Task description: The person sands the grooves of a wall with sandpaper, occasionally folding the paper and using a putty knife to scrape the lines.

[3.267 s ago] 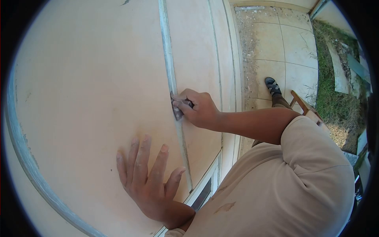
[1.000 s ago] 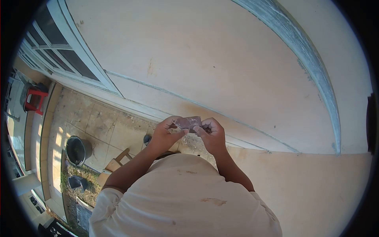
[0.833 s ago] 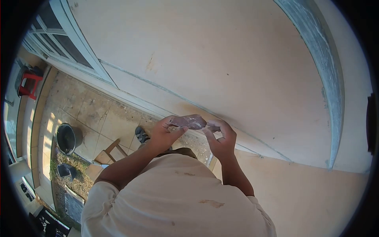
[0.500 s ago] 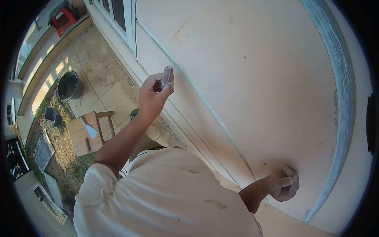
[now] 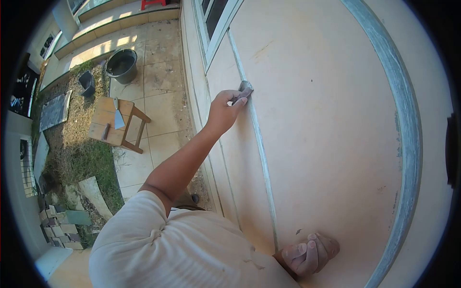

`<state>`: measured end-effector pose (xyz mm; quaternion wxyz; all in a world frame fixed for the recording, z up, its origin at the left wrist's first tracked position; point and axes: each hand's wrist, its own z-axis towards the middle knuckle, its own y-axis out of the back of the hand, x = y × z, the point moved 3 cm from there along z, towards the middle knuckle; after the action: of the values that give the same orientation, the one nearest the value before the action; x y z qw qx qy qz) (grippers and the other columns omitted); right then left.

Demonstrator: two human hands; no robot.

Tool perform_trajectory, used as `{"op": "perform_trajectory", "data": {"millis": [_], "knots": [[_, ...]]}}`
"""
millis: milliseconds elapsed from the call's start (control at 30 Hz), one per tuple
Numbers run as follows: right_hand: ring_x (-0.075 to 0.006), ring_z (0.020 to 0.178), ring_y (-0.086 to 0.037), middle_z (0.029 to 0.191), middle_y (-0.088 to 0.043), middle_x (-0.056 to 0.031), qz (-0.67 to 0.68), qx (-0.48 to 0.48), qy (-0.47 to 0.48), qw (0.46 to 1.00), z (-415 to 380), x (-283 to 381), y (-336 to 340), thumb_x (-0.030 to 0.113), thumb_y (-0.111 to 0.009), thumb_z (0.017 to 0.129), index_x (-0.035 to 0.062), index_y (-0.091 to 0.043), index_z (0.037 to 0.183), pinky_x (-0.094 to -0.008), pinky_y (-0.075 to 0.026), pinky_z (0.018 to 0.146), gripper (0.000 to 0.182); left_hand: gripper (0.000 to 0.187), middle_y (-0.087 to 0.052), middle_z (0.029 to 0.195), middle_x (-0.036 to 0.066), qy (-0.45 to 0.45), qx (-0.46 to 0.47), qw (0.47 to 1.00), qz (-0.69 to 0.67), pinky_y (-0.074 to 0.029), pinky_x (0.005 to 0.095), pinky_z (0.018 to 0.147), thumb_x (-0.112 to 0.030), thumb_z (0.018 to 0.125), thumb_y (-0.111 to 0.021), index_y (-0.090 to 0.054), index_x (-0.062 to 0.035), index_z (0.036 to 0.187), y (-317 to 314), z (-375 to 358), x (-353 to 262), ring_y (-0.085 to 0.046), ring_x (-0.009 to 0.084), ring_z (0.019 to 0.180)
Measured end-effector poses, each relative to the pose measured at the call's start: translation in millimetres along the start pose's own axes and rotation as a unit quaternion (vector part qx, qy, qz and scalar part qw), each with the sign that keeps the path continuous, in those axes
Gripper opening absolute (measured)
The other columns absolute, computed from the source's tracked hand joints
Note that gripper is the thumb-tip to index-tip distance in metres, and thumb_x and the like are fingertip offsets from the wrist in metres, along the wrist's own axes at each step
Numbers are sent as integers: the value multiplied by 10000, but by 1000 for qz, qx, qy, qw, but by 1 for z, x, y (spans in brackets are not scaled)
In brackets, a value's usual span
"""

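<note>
My left hand [image 5: 234,102] is closed in a pinch on a folded, dark reddish-grey piece of sandpaper [image 5: 246,88]. The sandpaper lies against a narrow grey strip [image 5: 260,139] that runs down the pale wall [image 5: 331,129]. Lower right, my right hand [image 5: 312,254] is curled into a loose fist close to the wall, its fingers dusty. Whatever its fingers may enclose is hidden.
A wooden stool [image 5: 111,115] carries a putty knife [image 5: 118,115] and a small dark-handled tool [image 5: 106,131]. Beyond it stand a black bucket [image 5: 122,66] and a smaller dark container [image 5: 87,84]. A broad grey curved band [image 5: 408,105] borders the wall. Stacked tiles [image 5: 62,228] lie lower left.
My view has turned, so the stool and bucket sit further right. My left hand has brought the sandpaper onto the grey strip. My right hand stays curled, turned slightly, lower in view.
</note>
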<state>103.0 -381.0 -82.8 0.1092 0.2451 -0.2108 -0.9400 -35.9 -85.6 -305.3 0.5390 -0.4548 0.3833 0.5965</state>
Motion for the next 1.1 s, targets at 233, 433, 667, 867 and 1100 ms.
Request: {"op": "perform_trajectory", "data": {"millis": [233, 433, 667, 867, 1100], "knots": [[-185, 632, -550, 703, -582, -62, -119, 71, -44, 989, 2, 6, -6, 123, -529, 925, 37, -588, 968, -329, -418, 592, 113, 218, -682, 763, 62, 269, 86, 952, -121, -513, 255, 598, -204, 915, -689, -682, 10, 955, 8, 10, -33, -650, 118, 658], [-187, 636, -543, 697, -581, -67, -146, 61, -49, 986, 6, 2, -20, 119, -534, 923, 35, -594, 964, -330, -420, 591, 112, 273, -643, 755, 77, 305, 101, 938, -130, -473, 302, 634, -244, 958, -613, -650, 10, 868, -11, 11, -24, -609, 152, 676], [-189, 641, -536, 693, -580, -72, -183, 46, -79, 979, -12, -25, 26, 116, -539, 921, 32, -601, 959, -331, -422, 590, 111, 337, -557, 822, 160, 112, 140, 983, 39, -439, 439, 686, -279, 987, -503, -557, 2, 808, -7, 34, -17, -566, 353, 765], [-190, 646, -529, 690, -579, -76, -197, 53, -105, 973, -20, -34, 56, 113, -543, 919, 30, -606, 955, -331, -424, 589, 111, 282, -561, 814, 129, 47, 162, 977, 134, -464, 458, 693, -241, 998, -443, -555, -60, 813, -9, 2, -35, -585, 340, 805], [-192, 651, -522, 685, -578, -81, -244, 75, -124, 959, 0, -18, 45, 109, -547, 917, 27, -613, 950, -332, -426, 588, 110, 257, -532, 770, 117, 13, 105, 982, 158, -445, 454, 671, -225, 964, -496, -544, -47, 785, -9, 38, -24, -554, 324, 759]]}}
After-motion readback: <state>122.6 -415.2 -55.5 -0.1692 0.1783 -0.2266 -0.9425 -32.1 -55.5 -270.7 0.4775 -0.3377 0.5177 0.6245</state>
